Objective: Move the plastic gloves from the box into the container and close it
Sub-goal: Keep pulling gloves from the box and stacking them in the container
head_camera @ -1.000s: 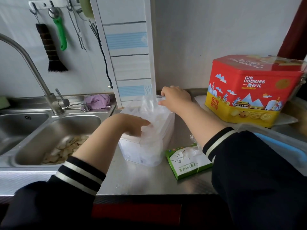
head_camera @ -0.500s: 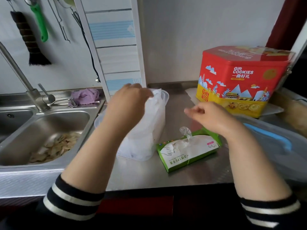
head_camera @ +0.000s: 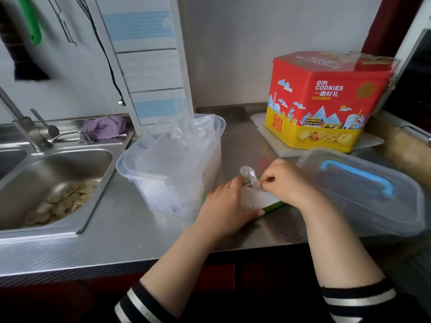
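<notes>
A clear plastic container (head_camera: pixel 211 127) stands open on the steel counter, with several thin plastic gloves (head_camera: pixel 177 148) piled inside and spilling over its rim. To its right lies the green-and-white glove box (head_camera: pixel 268 198), mostly covered by my hands. My left hand (head_camera: pixel 227 206) rests on top of the box, pressing it down. My right hand (head_camera: pixel 283 181) pinches a crumpled clear glove (head_camera: pixel 249 174) that sticks up from the box's slot. The container's clear lid with a blue handle (head_camera: pixel 356 183) lies at the right.
A red and yellow cookie tin (head_camera: pixel 326 99) stands at the back right on a white board. A steel sink (head_camera: pixel 53 183) with food scraps and a tap (head_camera: pixel 25 127) is at the left, a purple cloth (head_camera: pixel 103 127) behind it. The counter's front edge is close.
My left hand left the container and came down onto the glove box. My right hand moved in and took hold of the glove sticking out of the box.
</notes>
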A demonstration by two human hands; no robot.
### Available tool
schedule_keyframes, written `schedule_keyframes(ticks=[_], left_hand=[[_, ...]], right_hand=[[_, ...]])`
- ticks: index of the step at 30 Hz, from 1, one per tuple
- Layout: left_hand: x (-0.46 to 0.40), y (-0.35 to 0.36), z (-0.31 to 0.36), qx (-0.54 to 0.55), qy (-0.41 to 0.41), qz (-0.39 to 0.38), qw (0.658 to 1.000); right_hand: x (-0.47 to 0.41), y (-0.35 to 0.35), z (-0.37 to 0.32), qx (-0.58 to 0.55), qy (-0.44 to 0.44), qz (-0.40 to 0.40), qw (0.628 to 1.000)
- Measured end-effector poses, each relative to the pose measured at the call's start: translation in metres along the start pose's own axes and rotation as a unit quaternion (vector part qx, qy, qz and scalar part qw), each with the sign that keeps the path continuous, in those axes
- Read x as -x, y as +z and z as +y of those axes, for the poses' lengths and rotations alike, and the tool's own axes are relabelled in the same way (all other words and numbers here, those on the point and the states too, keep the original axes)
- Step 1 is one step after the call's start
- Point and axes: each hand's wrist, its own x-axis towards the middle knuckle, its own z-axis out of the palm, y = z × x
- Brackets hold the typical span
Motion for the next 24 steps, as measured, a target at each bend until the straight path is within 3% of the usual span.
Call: schedule_keyframes(ticks=[8, 11, 16, 20, 24], left_hand=[[0.000, 0.020, -0.014, 0.057, 0.031, 0.090, 0.994], [0.000, 0.021, -0.014, 0.067, 0.026, 0.096, 0.993], [0.000, 0.019, -0.013, 0.065, 0.025, 0.097, 0.993], [0.002, 0.018, -0.012, 0.059, 0.022, 0.094, 0.994], [0.003, 0.017, -0.009, 0.074, 0.011, 0.085, 0.994]], right_hand=[[0.012, 0.008, -0.012, 0.061, 0.020, -0.020, 0.998], [0.010, 0.006, -0.015, 0.036, 0.022, -0.018, 0.999], [0.012, 0.003, -0.009, -0.132, 0.007, 0.006, 0.991], [0.017, 0.000, -0.009, -0.342, -0.030, 0.001, 0.939], [0.018, 0.000, -0.018, -0.397, -0.055, 0.009, 0.916]])
